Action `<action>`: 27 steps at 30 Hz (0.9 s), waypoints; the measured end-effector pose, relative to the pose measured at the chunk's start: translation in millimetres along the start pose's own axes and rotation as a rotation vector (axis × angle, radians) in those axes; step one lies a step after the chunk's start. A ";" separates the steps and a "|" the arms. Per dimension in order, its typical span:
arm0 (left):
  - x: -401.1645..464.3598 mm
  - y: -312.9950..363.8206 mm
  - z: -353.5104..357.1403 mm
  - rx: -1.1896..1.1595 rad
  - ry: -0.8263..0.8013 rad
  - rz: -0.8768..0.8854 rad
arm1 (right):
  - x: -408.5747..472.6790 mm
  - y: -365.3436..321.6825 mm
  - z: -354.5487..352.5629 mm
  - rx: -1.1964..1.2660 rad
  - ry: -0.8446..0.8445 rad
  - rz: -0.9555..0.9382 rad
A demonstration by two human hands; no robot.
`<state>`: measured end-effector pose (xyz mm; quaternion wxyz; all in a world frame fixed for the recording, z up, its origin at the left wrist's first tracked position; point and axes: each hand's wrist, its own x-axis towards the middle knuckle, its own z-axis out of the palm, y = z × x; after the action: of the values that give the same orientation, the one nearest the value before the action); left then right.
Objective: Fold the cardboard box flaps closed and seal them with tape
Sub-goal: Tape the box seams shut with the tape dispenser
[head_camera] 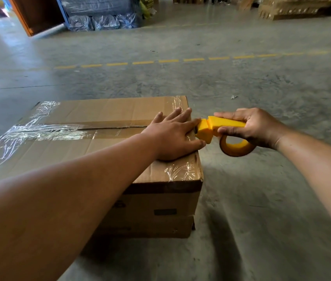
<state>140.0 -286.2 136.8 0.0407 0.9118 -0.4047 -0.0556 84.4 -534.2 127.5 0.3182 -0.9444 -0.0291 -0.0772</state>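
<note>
Box (91, 147) lies under flat left hand (172, 136); right hand (250, 126) grips dispenser (219, 126) beside it.

Grey concrete floor (262, 199), cardboard box (156, 211) resting on it, dashed yellow line (168, 61)

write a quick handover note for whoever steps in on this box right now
Left hand: flat, fingers straight, pressing the top of the cardboard box at its right edge.
Right hand: grips the yellow tape dispenser, its head at the box's right edge, just off the left fingertips.
Box sits on the concrete floor.
Done: flaps folded shut; clear tape lies along the centre seam, crinkled tape on the corners.
Left: probably finish or cut this strip at the right edge and press it down; whether the tape is cut cannot be told.
</note>
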 end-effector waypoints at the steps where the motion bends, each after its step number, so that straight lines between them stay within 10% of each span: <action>1: 1.2 -0.7 0.3 -0.010 0.001 0.009 | 0.6 -2.1 0.5 -0.001 0.000 0.007; 12: 1.7 3.8 -3.2 -0.011 -0.038 0.081 | 4.4 -3.0 12.7 -0.062 -0.118 0.082; 27: -32.1 -9.4 -3.6 -0.151 0.039 -0.119 | -22.7 -61.3 -20.0 -0.408 0.238 0.090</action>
<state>126.0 -256.0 141.5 0.1136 0.9296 -0.3436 -0.0706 53.2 -497.6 176.0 0.1249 -0.9738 0.0667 -0.1779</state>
